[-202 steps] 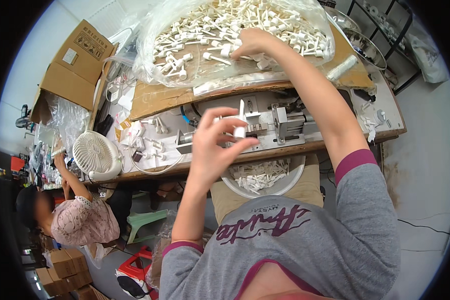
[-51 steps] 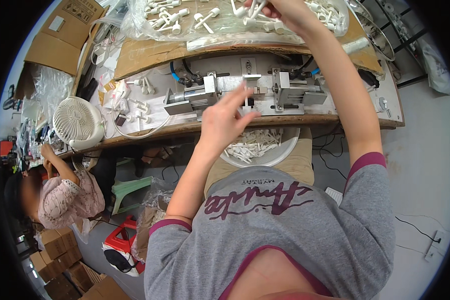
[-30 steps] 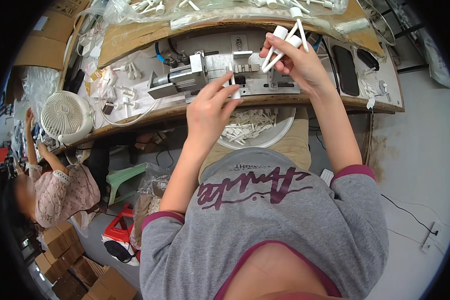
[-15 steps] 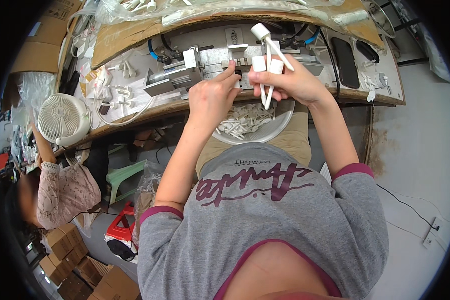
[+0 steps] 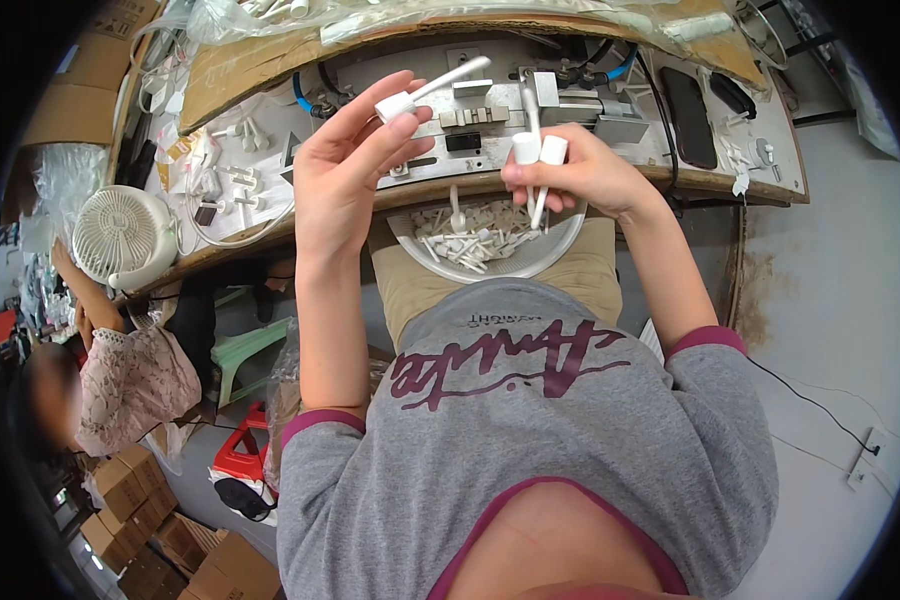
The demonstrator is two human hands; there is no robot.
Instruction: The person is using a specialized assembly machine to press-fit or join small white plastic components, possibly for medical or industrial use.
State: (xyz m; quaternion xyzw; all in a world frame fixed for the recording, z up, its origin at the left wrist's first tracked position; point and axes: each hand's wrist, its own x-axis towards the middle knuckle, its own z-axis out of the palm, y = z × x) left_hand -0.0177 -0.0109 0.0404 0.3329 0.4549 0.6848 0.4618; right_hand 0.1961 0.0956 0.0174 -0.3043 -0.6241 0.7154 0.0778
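My left hand, raised over the left part of the metal fixture, pinches a white stick with a cylindrical cap. Its thin end points up and to the right. At the bench's front edge, my right hand grips several white capped sticks, some with caps down and one shaft rising above the fingers. Another capped stick stands upright, cap down, at the basin's bench side; whether it rests or falls I cannot tell. Below, the white basin on my lap holds many small white pieces.
A white fan stands left on the bench, near loose white parts. A black phone lies at the right. Cardboard borders the bench's back. Another person sits at the left, by a green stool.
My left hand has moved from the fixture up and left, now with a capped stick in it. The right hand's bundle has shifted and its highest cap is gone. An upright stick now shows at the basin.
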